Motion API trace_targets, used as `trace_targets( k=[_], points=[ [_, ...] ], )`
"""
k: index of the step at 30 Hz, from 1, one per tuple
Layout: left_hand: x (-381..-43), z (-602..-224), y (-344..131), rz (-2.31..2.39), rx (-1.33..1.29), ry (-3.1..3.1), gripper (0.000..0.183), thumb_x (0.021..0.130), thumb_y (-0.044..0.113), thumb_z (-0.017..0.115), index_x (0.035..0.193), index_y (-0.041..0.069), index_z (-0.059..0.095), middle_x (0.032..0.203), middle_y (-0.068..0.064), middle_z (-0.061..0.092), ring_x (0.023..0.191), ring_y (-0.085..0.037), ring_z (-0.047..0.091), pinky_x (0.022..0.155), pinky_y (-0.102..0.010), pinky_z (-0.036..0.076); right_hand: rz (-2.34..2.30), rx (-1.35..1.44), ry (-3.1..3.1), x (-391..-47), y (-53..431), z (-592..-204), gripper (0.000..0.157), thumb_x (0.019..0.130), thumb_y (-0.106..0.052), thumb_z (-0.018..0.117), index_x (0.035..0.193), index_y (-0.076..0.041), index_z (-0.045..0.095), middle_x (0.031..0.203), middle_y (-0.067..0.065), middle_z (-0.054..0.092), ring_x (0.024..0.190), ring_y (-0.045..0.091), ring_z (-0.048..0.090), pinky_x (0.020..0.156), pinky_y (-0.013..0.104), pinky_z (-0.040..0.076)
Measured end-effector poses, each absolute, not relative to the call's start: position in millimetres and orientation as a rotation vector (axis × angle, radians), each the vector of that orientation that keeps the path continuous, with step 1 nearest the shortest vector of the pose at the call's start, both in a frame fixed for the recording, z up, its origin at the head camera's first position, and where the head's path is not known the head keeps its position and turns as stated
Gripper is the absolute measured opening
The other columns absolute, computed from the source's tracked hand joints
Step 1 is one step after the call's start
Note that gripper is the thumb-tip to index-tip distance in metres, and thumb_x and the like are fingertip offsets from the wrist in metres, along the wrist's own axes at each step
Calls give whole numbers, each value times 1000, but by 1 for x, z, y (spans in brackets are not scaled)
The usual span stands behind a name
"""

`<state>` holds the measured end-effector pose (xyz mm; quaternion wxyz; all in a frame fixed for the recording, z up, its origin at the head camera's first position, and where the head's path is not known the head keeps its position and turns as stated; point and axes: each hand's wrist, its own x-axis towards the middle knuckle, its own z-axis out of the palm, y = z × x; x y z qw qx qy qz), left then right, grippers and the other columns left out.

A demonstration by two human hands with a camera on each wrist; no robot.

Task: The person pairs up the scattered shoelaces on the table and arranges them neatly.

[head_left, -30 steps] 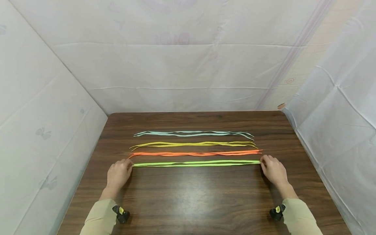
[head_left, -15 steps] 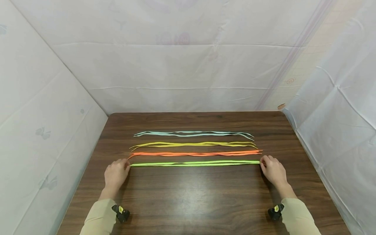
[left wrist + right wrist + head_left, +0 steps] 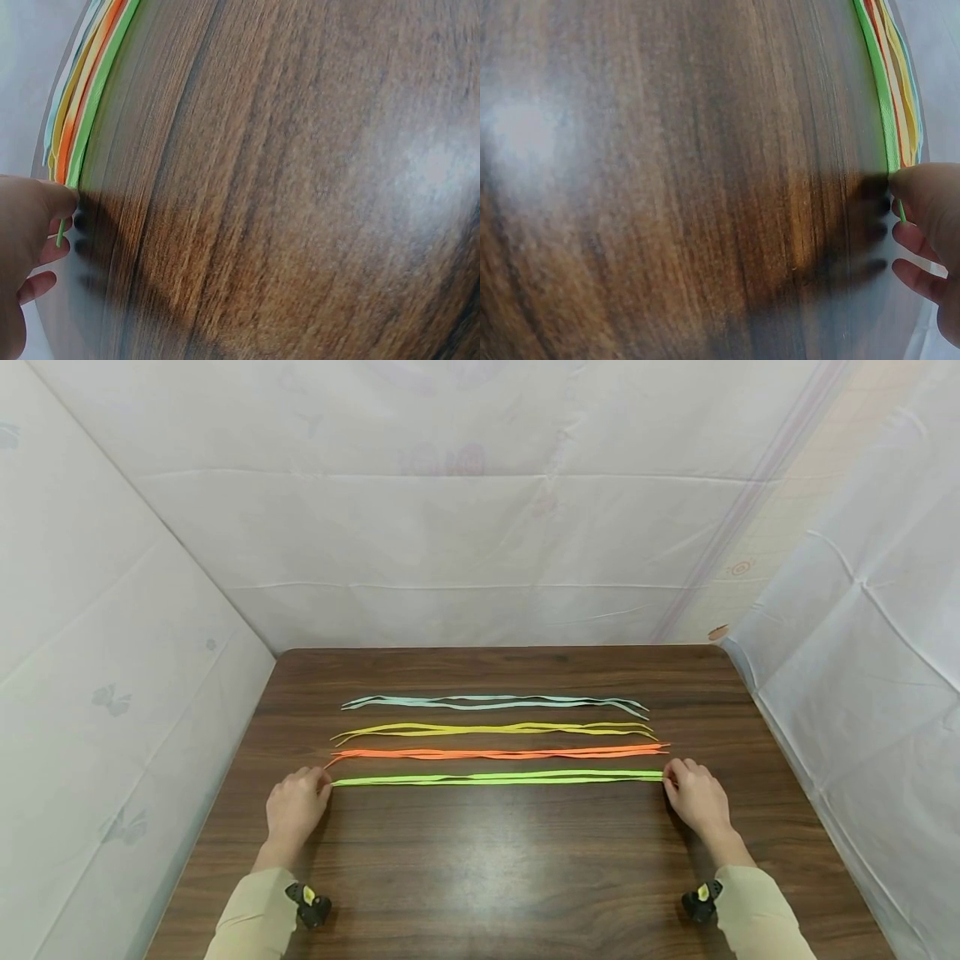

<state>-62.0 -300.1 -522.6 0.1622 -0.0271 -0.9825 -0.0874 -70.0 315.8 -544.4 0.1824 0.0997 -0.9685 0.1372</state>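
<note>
A pair of neon green shoelaces (image 3: 495, 777) stretches nearly straight across the table. My left hand (image 3: 297, 806) pinches their left ends between thumb and fingers; in the left wrist view a green tip (image 3: 61, 233) pokes out below the thumb. At the other end my right hand (image 3: 697, 797) pinches the laces the same way, and a short green tip (image 3: 901, 211) shows under the thumb in the right wrist view. Just beyond lie orange shoelaces (image 3: 495, 753), then yellow shoelaces (image 3: 487, 728), then pale blue shoelaces (image 3: 487, 702), in roughly parallel rows.
The dark wood-grain table (image 3: 487, 860) has white sheeting (image 3: 465, 552) behind it and along both sides. Bare tabletop lies between the forearms. Small black devices (image 3: 309, 906) sit at both wrists, beside the light sleeves.
My left hand has shifted slightly left with the green laces' ends, drawing them a little straighter. The right hand has barely moved. The other laces lie as before.
</note>
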Motion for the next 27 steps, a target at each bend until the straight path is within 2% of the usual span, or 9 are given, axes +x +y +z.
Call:
trace_targets(
  k=[10, 17, 23, 27],
  points=[
    [-60, -524, -300, -267, -76, -2762, 12, 70, 3, 75, 74, 5, 64, 67, -8, 59, 56, -26, 55, 51, -43, 43, 395, 283, -2717, -69, 317, -546, 15, 72, 0, 72, 77, -6, 60, 73, 10, 55, 62, 29, 53, 47, 39, 42],
    [-57, -520, -301, -301, -82, -2749, 20, 68, 3, 77, 84, 2, 64, 77, -14, 62, 64, -33, 58, 54, -47, 45, 405, 278, -2740, -67, 319, -545, 15, 73, -2, 71, 84, -5, 61, 78, 13, 56, 67, 32, 54, 51, 43, 44],
    [-57, -512, -301, -302, -99, -2812, 24, 71, 7, 75, 92, 2, 64, 93, -19, 62, 79, -40, 59, 64, -51, 46, 399, 287, -2752, -67, 319, -539, 19, 73, -4, 71, 90, -5, 63, 82, 16, 57, 68, 33, 54, 49, 43, 43],
    [-59, -506, -296, -274, -132, -2844, 26, 74, 11, 74, 95, 0, 63, 98, -20, 61, 85, -40, 58, 70, -53, 45, 399, 299, -2734, -69, 315, -533, 19, 74, -5, 71, 91, -5, 63, 82, 15, 58, 69, 33, 55, 50, 43, 43]
  ],
)
